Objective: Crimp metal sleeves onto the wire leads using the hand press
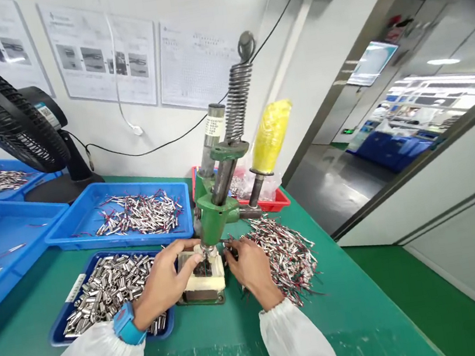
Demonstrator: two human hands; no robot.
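A green hand press with a coiled spring and a yellow-wrapped lever stands on the green table. My left hand reaches to the left side of the press head, its thumb and index finger around a small part too hidden to name. On the right of the press head, my right hand has its fingers bent together beside the pile of wired parts; what they hold is too small to make out. Below the ram sits the press base with a pale block on it.
A dark blue tray of metal sleeves lies at the left, partly under my left forearm. Behind it are a blue tray of wired parts, another blue tray and a black fan. A red tray stands behind the press.
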